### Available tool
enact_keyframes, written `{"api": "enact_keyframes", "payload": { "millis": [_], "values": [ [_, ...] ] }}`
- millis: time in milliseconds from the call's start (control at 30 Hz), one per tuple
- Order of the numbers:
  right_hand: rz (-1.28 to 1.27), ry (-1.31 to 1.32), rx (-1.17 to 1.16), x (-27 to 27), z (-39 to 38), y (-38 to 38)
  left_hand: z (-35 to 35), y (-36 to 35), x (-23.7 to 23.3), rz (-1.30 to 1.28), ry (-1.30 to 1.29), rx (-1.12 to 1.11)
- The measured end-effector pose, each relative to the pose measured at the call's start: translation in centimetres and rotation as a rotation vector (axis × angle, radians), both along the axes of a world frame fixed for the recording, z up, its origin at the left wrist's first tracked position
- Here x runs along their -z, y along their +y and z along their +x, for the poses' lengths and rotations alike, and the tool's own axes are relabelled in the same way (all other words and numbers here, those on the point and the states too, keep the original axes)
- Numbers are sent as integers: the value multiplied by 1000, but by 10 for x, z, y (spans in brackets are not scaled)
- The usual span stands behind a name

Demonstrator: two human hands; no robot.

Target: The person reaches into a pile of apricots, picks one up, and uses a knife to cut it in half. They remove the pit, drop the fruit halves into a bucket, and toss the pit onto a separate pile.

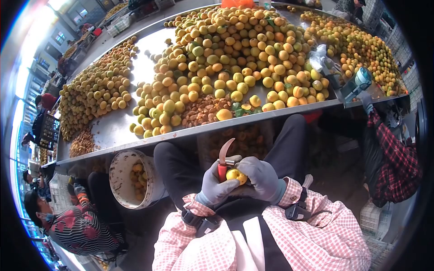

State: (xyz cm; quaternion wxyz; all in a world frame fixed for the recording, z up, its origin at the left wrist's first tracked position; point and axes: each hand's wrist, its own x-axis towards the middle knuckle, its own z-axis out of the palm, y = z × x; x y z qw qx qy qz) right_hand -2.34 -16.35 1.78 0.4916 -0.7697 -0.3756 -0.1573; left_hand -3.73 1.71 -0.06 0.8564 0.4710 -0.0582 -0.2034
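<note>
My left hand (pixel 215 183), in a grey glove, is closed around the red handle of a curved knife (pixel 225 152), whose blade points up. Against it, my right hand (pixel 262 177), also gloved, has its fingers closed on a yellow fruit (pixel 237 176). The fruit sits between both hands, right beside the knife handle. Behind the hands, below the table edge, a crate of orange pieces (pixel 239 141) is in shadow. Brown pits (pixel 201 109) lie on the table beyond, next to green leaves (pixel 244 109).
A metal table (pixel 113 131) bears heaps of yellow-orange fruit (pixel 217 49). A white bucket (pixel 121 180) with fruit pieces stands left of my knees. One person (pixel 86 221) sits at left, another (pixel 393 158) at right near a green-lidded bottle (pixel 361 79).
</note>
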Motion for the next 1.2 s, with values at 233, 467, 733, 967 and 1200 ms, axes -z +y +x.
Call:
{"api": "enact_keyframes", "payload": {
  "millis": [233, 467, 733, 967, 1200],
  "values": [
    [95, 231, 44, 20, 3, -3, 3, -11, -2, 139, 68, -162],
    [530, 1450, -45, 6, 4, -21, 2, 12, -6, 691, -288, -53],
    [333, 1022, -96, 26, -4, -15, 1, 5, -19, 943, -566, -74],
    [433, 1063, -129, 14, -6, -18, -5, 12, -15, 1073, -694, -5],
    [284, 929, -123, 12, -8, -11, -6, 15, -16, 1110, -756, 37]
  ]
}}
